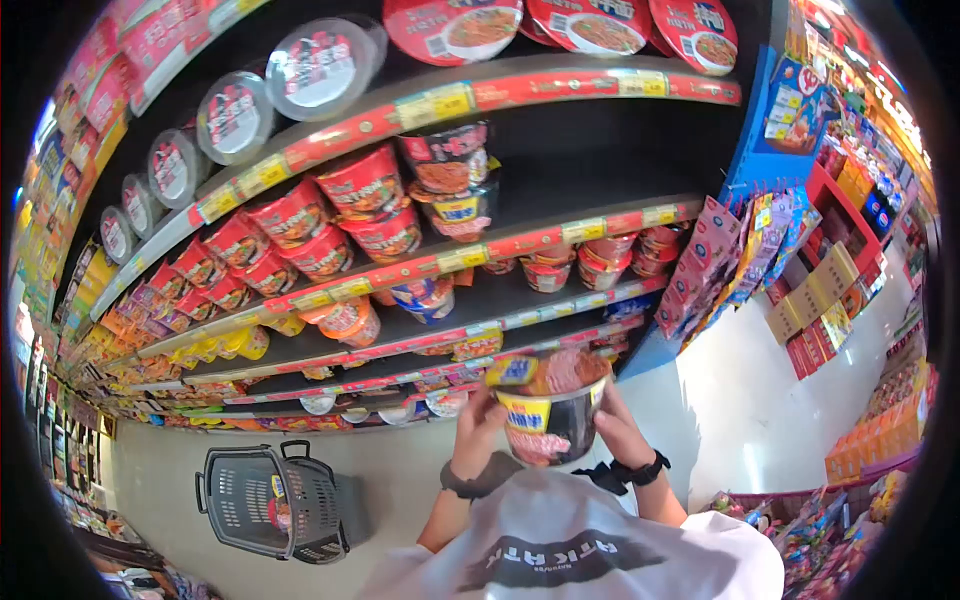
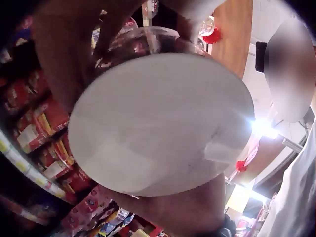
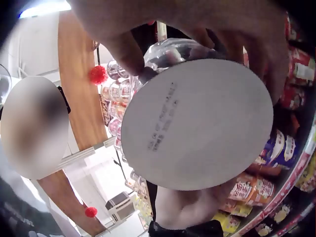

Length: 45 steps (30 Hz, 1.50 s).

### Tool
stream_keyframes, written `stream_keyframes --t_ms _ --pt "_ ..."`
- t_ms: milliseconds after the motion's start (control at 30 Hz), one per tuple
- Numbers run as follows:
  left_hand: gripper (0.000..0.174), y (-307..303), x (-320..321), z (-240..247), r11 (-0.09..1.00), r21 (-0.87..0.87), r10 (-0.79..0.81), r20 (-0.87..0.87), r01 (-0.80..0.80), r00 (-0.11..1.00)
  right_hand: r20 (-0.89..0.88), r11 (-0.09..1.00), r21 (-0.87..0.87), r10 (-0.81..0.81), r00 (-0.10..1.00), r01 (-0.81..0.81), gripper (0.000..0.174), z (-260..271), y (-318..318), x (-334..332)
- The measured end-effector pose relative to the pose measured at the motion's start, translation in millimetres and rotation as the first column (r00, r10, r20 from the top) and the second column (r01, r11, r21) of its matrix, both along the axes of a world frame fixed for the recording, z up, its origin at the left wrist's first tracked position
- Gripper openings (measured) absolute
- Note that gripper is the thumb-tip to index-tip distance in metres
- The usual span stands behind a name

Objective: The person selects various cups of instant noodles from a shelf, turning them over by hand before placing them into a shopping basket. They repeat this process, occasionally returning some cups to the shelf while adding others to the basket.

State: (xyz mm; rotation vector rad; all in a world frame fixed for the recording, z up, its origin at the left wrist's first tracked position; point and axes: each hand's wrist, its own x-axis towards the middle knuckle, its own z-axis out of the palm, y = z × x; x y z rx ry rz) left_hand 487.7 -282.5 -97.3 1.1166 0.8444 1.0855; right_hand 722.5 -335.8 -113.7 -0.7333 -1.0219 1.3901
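Held between both hands in front of the chest is a black instant noodle cup (image 1: 550,425) with a yellow label and a noodle picture. My left hand (image 1: 480,430) grips its left side, and my right hand (image 1: 622,430) grips the right side. Its lid, also pictured with noodles, faces the shelves. From the left wrist the cup's round white base (image 2: 163,123) fills the middle, with fingers around its edge. In the right wrist view, small dark print shows on that base (image 3: 202,128), and clear plastic film (image 3: 177,52) wraps the cup's side.
Shelves of stacked noodle cups (image 1: 385,225) curve across the front, a similar black cup (image 1: 455,215) among them. On the floor at left stands a grey shopping basket (image 1: 235,520) with a colourful package (image 1: 279,512) inside. Hanging snack packets (image 1: 700,265) line the shelf end at right.
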Motion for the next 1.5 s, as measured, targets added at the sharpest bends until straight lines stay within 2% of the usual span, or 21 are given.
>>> stream_keyframes --t_ms 33,100,167,200,300,367,500,533,667,800,900,933,967,1033,1133,1200,1267,1400,1500 --pt "0.052 8.9 14.6 6.0 0.995 0.071 0.069 0.061 -0.074 0.996 -0.013 1.000 0.006 -0.022 1.000 0.022 0.090 -3.4 2.8 9.6" --pt "0.038 21.3 35.9 33.6 0.963 0.200 0.183 0.004 -0.180 0.983 0.026 0.995 0.015 -0.094 0.995 0.094 0.089 18.0 12.5 17.9" --pt "0.033 41.7 46.6 31.5 0.972 0.166 0.156 0.070 -0.165 0.985 0.075 0.986 0.014 -0.166 0.983 0.165 0.086 20.1 25.6 26.4" --pt "0.025 49.4 54.4 32.6 0.964 0.190 0.187 0.019 -0.188 0.982 0.069 0.980 0.021 -0.197 0.978 0.196 0.085 25.6 31.9 29.7" --pt "0.022 65.5 73.4 44.0 0.954 0.276 0.137 -0.052 -0.118 0.989 0.051 0.960 0.027 -0.281 0.958 0.280 0.082 41.0 44.6 41.0" --pt "0.032 70.9 86.0 63.7 0.957 0.279 0.089 -0.024 -0.079 0.996 0.035 0.947 0.015 -0.322 0.946 0.322 0.080 44.3 55.5 52.9" --pt "0.056 99.8 106.4 76.5 0.954 0.300 0.002 0.084 -0.027 0.996 -0.133 0.939 0.108 -0.313 0.940 0.327 0.081 57.1 94.5 75.3" --pt "0.067 108.4 112.3 84.7 0.958 0.286 -0.006 0.131 -0.032 0.991 -0.134 0.931 0.134 -0.322 0.937 0.339 0.083 55.9 109.9 82.5" --pt "0.077 148.9 123.2 87.4 0.944 0.326 0.015 0.113 -0.051 0.994 -0.145 0.872 0.261 -0.388 0.910 0.414 0.066 83.1 167.6 93.1" --pt "0.078 184.2 130.8 100.1 0.867 0.469 0.189 0.007 -0.170 0.982 0.098 0.921 0.213 -0.352 0.931 0.326 0.067 91.9 223.1 112.4" --pt "0.074 206.0 141.4 103.2 0.769 0.588 0.313 -0.001 -0.252 0.950 0.207 0.910 0.380 -0.259 0.943 0.166 0.074 97.7 261.6 115.5" --pt "0.074 208.0 145.8 109.0 0.800 0.542 0.296 0.017 -0.257 0.955 0.215 0.937 0.340 -0.161 0.963 0.081 0.083 96.9 276.2 122.2" --pt "0.075 220.0 149.0 101.0 0.755 0.608 0.288 0.032 -0.248 0.957 0.271 0.948 0.308 -0.164 0.948 0.077 0.085 103.3 284.0 122.9" --pt "0.075 238.5 150.0 89.8 0.652 0.731 0.339 -0.046 -0.200 0.939 0.303 0.942 0.331 -0.165 0.939 0.059 0.089 113.8 300.6 120.6" --pt "0.084 249.9 148.6 86.0 0.598 0.784 0.429 -0.138 -0.166 0.893 0.350 0.942 0.329 -0.179 0.920 0.059 0.092 109.0 326.6 117.3" --pt "0.090 256.7 145.3 81.6 0.561 0.816 0.478 -0.179 -0.142 0.860 0.456 0.945 0.322 -0.210 0.865 0.060 0.094 107.0 333.4 112.9" --pt "0.090 255.3 145.0 71.9 0.600 0.785 0.483 -0.201 -0.154 0.852 0.545 0.943 0.327 -0.235 0.805 0.054 0.099 101.9 337.8 111.2" --pt "0.091 248.5 141.0 70.8 0.607 0.783 0.491 -0.230 -0.140 0.840 0.571 0.939 0.344 -0.201 0.796 -0.010 0.097 106.2 336.0 113.4" --pt "0.090 246.3 137.7 69.1 0.624 0.775 0.471 -0.268 -0.103 0.841 0.567 0.925 0.379 -0.234 0.790 0.002 0.095 107.4 331.7 111.5"
